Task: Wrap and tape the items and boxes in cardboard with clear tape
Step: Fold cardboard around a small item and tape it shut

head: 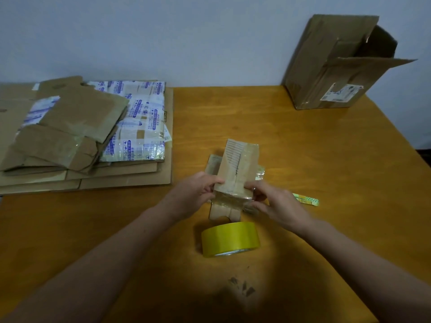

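Midway through sealing: pinching the near end of the small cardboard-wrapped bundle with left hand and right hand, fingers curled on either side, at the middle of the wooden table. Next, likely: pressing the clear tape flat, then reaching for the tape roll just in front.

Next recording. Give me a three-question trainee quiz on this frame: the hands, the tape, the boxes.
1. True or false: the yellow tape roll rests on the table, touched by neither hand.
2. Where does the open box stand? A) at the table's far right corner B) on the flattened cardboard pile C) between the hands
3. What do the left hand and right hand grip between them?
Key: 1 true; 2 A; 3 the small cardboard bundle, partly taped.
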